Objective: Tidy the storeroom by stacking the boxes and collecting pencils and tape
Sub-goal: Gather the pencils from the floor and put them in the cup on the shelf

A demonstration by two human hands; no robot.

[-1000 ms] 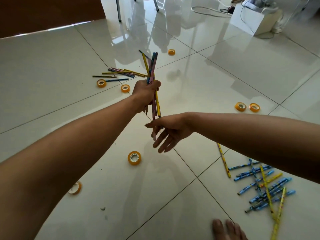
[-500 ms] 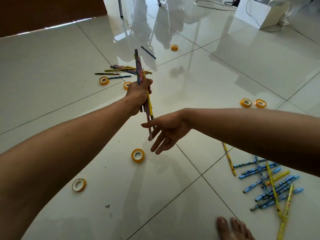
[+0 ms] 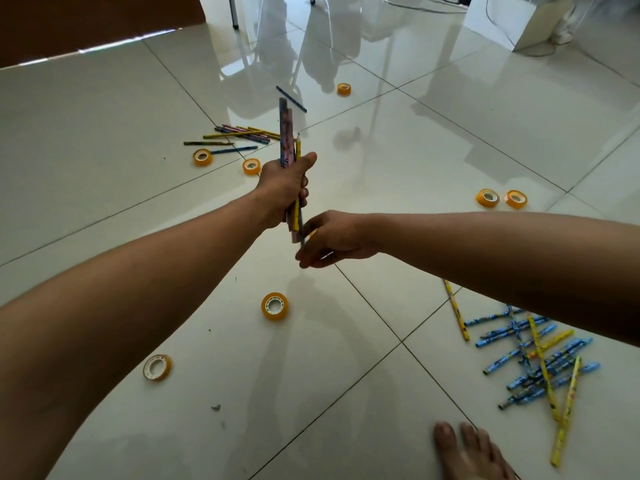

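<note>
My left hand [image 3: 284,188] grips a bundle of pencils [image 3: 286,140] upright above the white tiled floor. Just below it, my right hand [image 3: 336,237] curls its fingers around the bundle's lower ends. More pencils lie loose on the floor: a far group [image 3: 242,135], a single blue one [image 3: 291,98] behind it, and a larger blue and yellow pile [image 3: 533,355] at the lower right. Orange tape rolls are scattered about: one [image 3: 274,306] under my hands, one [image 3: 157,367] at the lower left, two [image 3: 202,157] [image 3: 251,166] by the far pencils, and a pair [image 3: 487,197] [image 3: 516,199] at the right.
Another tape roll [image 3: 344,89] lies far back. A white box [image 3: 512,19] with cables stands at the top right, and chair legs [image 3: 233,12] at the top middle. A dark brown surface [image 3: 86,19] fills the top left. My bare foot [image 3: 467,452] rests at the bottom.
My right hand went from spread fingers under the bundle to fingers closed on its lower ends. The left hand turned the bundle more upright.
</note>
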